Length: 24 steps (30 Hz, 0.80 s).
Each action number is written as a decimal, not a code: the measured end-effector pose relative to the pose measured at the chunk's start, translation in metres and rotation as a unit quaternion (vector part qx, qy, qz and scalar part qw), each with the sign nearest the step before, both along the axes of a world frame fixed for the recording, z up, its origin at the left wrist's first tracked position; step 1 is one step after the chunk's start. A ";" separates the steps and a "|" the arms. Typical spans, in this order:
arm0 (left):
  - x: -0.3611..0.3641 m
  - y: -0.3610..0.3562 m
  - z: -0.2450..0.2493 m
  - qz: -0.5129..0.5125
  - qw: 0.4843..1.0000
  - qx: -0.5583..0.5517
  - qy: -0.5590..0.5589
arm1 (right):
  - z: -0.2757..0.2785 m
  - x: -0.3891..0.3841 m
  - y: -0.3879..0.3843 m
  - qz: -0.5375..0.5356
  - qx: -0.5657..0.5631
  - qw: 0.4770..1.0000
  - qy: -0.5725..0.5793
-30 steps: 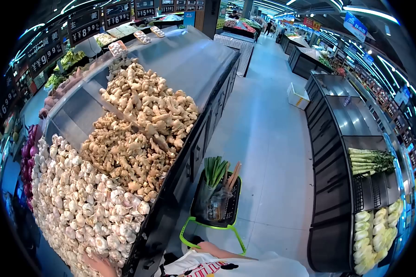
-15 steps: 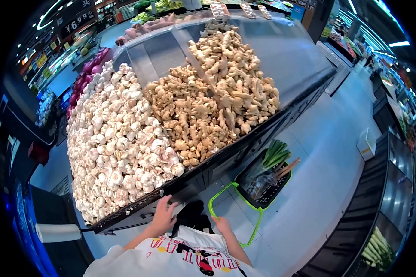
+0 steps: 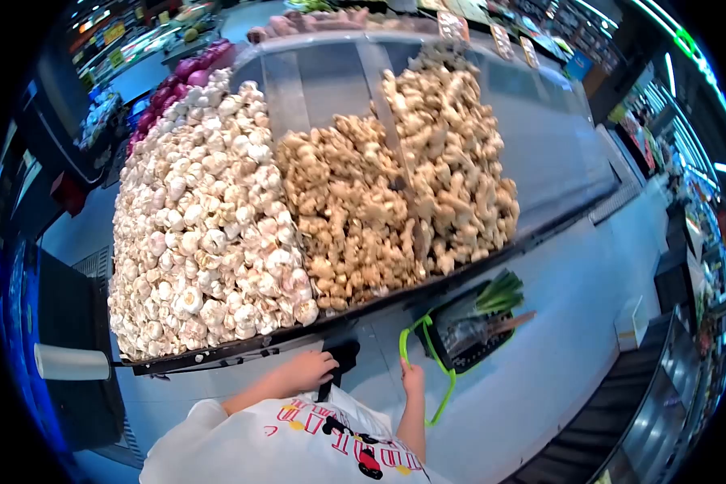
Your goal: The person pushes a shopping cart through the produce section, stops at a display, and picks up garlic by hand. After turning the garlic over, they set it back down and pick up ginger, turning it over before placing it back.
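Note:
My right hand (image 3: 411, 374) is closed around the green handle of a black shopping basket (image 3: 482, 360), which is beside the display stand. In the basket are long green leaves like leeks or scallions (image 3: 500, 293), a clear plastic bag (image 3: 462, 333) with contents I cannot make out, and thin brown stick-like pieces (image 3: 515, 322). My left hand (image 3: 309, 371) holds nothing visible, its fingers loosely bent, just below the stand's front edge. Nearest to it on the stand is a heap of white garlic bulbs (image 3: 210, 234). Piles of ginger (image 3: 347, 210) lie to the right of the garlic.
Purple onions (image 3: 173, 89) lie behind the garlic at the left. The stand's dark front edge (image 3: 242, 347) runs across before me. A white roll (image 3: 71, 362) sticks out at its left corner. Dark shelving (image 3: 621, 411) borders the tiled aisle (image 3: 573, 339) on the right.
My left hand has gone from spread fingers to loosely bent ones, drawn back a little from the stand. The view has shifted, and the basket with my right hand appears farther right.

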<state>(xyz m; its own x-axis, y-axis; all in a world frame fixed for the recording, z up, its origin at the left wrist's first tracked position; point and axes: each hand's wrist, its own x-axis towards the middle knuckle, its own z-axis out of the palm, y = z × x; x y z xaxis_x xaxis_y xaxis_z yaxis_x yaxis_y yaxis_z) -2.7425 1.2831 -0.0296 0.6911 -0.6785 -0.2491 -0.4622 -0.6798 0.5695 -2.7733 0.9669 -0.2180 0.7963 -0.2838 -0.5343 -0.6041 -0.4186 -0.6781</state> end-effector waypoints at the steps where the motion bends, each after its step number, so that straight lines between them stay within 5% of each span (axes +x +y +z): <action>1: 0.012 -0.003 0.001 0.027 1.000 -0.010 0.002 | -0.008 0.008 -0.011 0.023 -0.027 0.999 -0.032; 3: 0.035 -0.008 -0.005 0.044 0.998 -0.053 -0.002 | -0.045 0.027 -0.038 -0.007 0.024 1.000 -0.001; 5: 0.060 -0.020 0.006 0.078 0.985 -0.125 -0.091 | -0.013 0.044 -0.054 -0.105 0.184 0.977 0.035; 11: 0.146 -0.060 0.056 0.172 0.940 -0.189 -0.225 | -0.009 0.089 -0.144 -0.068 0.165 0.976 0.121; 15: 0.198 -0.079 0.067 0.205 0.920 -0.128 -0.310 | 0.001 0.144 -0.164 -0.029 0.169 0.979 0.111; 24: 0.253 -0.118 0.056 0.333 0.891 0.004 -0.308 | 0.002 0.200 -0.230 0.090 0.192 0.967 0.139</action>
